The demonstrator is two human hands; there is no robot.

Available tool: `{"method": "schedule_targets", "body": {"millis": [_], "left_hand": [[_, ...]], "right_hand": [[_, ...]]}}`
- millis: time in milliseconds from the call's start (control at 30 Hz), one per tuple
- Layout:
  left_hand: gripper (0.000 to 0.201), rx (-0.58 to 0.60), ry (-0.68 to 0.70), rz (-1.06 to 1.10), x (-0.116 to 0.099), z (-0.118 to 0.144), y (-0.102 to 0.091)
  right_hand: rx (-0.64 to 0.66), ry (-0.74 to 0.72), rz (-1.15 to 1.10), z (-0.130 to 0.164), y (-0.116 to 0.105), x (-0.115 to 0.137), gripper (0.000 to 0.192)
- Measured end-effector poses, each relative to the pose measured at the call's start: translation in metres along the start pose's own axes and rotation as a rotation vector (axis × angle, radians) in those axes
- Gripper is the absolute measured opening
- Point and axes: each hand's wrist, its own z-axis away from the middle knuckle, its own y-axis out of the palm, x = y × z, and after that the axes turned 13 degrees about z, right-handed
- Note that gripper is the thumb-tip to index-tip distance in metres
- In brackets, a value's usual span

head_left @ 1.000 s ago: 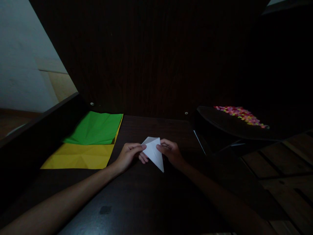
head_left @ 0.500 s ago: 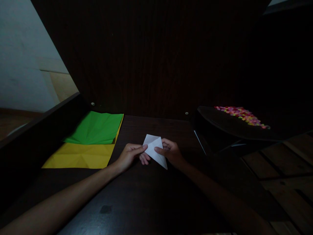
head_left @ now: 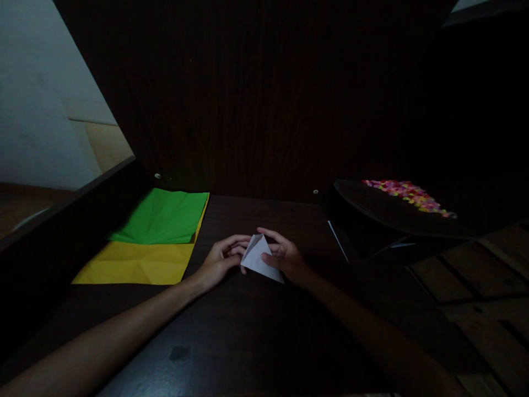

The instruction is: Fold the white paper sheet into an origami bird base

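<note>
- Folded white paper [head_left: 260, 258] was a small, flat, pointed piece, held just above the dark wooden surface [head_left: 248, 331] between both hands, near its middle.
- Left hand [head_left: 219, 259] was curled partly closed, its fingertips meeting the paper's left edge; the exact pinch was hidden behind the sheet.
- Right hand [head_left: 285, 256] was closed around the paper's right side, thumb across the front face and fingers arched over the top corner.
- Handling, as judged: the paper appeared very light and thin, stiffened somewhat by its layered folds, yet readily creased or torn at the sharp lower tip. The face looked matte, not slippery.
- Best hold, as judged: along the folded edges near the broad upper part, where layers lay doubled; the narrow point at lower right offered little purchase and would bend.
- Green paper sheet [head_left: 163, 218] lay flat to the left, well apart from the hands, showing faint crease lines. It overlapped the far part of a yellow paper sheet [head_left: 136, 264], likewise creased and flat.
- Black tray [head_left: 372, 212] stood to the right, smooth and dark, carrying a heap of small multicoloured pieces [head_left: 407, 194]; these were too small to identify.
- Lighting was poor; fine texture of the surface could not be established beyond a slight sheen.
</note>
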Motion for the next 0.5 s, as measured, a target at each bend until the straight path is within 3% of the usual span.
{"method": "schedule_targets", "body": {"millis": [133,300,500], "left_hand": [[0.059,0.069,0.06,-0.166,-0.0054,0.0028,0.0035],[0.036,0.198,0.125,-0.254,-0.0084,0.0029,0.0024],[0.026,0.091,0.021,-0.122,-0.0044,0.0016,0.0036]], "right_hand": [[0.087,0.069,-0.05,0.0002,0.0017,-0.0064,0.063],[0.214,0.112,-0.013,0.0003,0.0015,-0.0081,0.055],[0.208,0.06,0.117,0.002,-0.0005,0.0006,0.041]]}}
